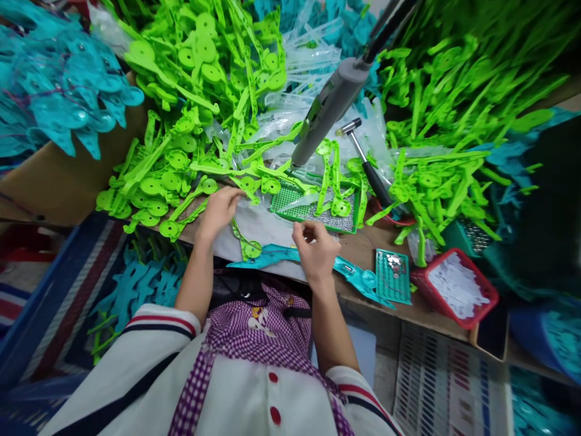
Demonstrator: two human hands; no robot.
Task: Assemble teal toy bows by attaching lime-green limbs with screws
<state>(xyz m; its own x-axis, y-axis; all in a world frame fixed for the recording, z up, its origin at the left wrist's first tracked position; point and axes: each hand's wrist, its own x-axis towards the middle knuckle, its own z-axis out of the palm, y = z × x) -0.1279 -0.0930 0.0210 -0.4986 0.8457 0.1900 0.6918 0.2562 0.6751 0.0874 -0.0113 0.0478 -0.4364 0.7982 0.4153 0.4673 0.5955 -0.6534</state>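
My left hand [220, 213] reaches over the front edge of a heap of lime-green plastic parts [172, 178], its fingers stretched out and nearest to a green piece with a round end [248, 183]. My right hand [318, 249] is closed, thumb and index finger curled into a pinch; anything between the fingertips is too small to make out. Under that hand lies a long turquoise plastic part [272, 257] along the bench edge. A lime-green arm with a round disc [251, 249] rests against the turquoise part, between my hands.
A green tray of small metal pieces [336, 213] sits ahead, a grey hanging tool [324, 109] above it. Nearby are a hammer [372, 175], a green plate with small fasteners [392, 275] and a red basket of white pieces [488, 297]. A cardboard box [72, 188] stands left.
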